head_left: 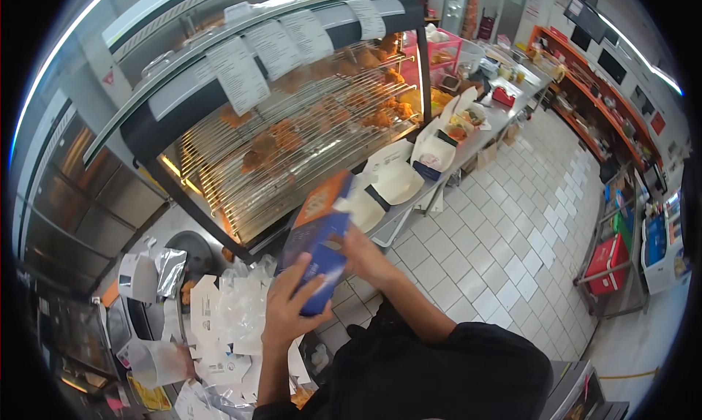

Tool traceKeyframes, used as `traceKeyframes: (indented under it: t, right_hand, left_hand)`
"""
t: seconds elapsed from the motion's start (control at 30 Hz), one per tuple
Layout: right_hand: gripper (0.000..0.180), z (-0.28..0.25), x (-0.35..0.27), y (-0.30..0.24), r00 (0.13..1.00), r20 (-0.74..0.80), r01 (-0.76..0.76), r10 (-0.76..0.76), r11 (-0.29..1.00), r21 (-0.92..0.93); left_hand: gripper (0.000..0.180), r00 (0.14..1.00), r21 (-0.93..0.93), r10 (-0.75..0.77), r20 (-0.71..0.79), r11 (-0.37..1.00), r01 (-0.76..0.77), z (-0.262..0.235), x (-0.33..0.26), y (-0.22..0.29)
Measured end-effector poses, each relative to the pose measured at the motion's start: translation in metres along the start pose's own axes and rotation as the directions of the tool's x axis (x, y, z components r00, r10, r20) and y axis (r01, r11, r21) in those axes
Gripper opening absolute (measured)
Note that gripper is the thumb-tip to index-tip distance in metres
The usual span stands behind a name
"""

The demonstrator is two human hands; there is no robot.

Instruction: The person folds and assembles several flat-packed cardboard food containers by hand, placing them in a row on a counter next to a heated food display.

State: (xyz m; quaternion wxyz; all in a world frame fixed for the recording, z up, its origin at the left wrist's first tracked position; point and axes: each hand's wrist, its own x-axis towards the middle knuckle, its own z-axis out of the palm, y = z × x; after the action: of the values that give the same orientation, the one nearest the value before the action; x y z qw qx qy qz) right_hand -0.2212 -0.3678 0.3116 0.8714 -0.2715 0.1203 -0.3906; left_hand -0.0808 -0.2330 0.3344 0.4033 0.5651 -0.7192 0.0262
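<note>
A blue and orange carton point(311, 237) is held up between my two hands in front of the heated display cabinet point(256, 201). My left hand point(287, 307) grips its lower left side, fingers spread along the blue panel. At the carton's right side, my right hand point(360, 253) is closed on it; its fingertips are partly hidden and slightly smeared by motion. Just beyond the carton, open cream-lined boxes point(393, 175) stand in a row on the steel counter. One box point(435, 157) farther along holds some pale pinkish food.
Fried chicken pieces point(274, 138) lie on wire racks inside the cabinet. Flattened white cartons point(212, 325) and clear plastic bags point(245, 303) cover the surface at lower left, beside a translucent container point(150, 365). Orange shelves point(585, 76) and a red crate point(608, 266) stand across the tiled floor.
</note>
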Motion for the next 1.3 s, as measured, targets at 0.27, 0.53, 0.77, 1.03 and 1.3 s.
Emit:
traceKeyframes:
  t: [0.27, 0.53, 0.77, 1.03, 1.3]
  right_hand:
    - [0.040, -0.042, 0.020, 0.032, 0.986, -0.164, -0.020, -0.035, 0.947, -0.321]
    - [0.034, -0.012, 0.002, 0.055, 0.989, 0.035, -0.140, 0.146, 0.981, -0.131]
    - [0.048, -0.118, 0.015, 0.135, 0.934, 0.179, 0.336, -0.309, 0.591, -0.733]
    - [0.082, -0.045, 0.037, 0.067, 0.938, -0.252, -0.047, -0.236, 0.635, -0.771]
    - [0.057, -0.062, 0.033, 0.075, 0.967, 0.118, 0.232, -0.227, 0.581, -0.780]
  left_hand:
    - [0.046, 0.998, 0.134, -0.039, -0.040, 0.990, 0.044, 0.003, -0.017, -0.005]
    - [0.055, 0.935, -0.274, -0.269, -0.230, 0.940, 0.203, -0.005, -0.022, -0.013]
    - [0.044, 0.725, -0.397, -0.613, -0.315, 0.779, 0.486, 0.010, -0.054, -0.012]
    - [0.039, 0.408, -0.585, -0.725, -0.555, 0.689, 0.427, 0.025, -0.053, -0.004]
    - [0.034, 0.257, -0.593, -0.728, -0.635, 0.673, 0.442, 0.025, -0.070, -0.022]
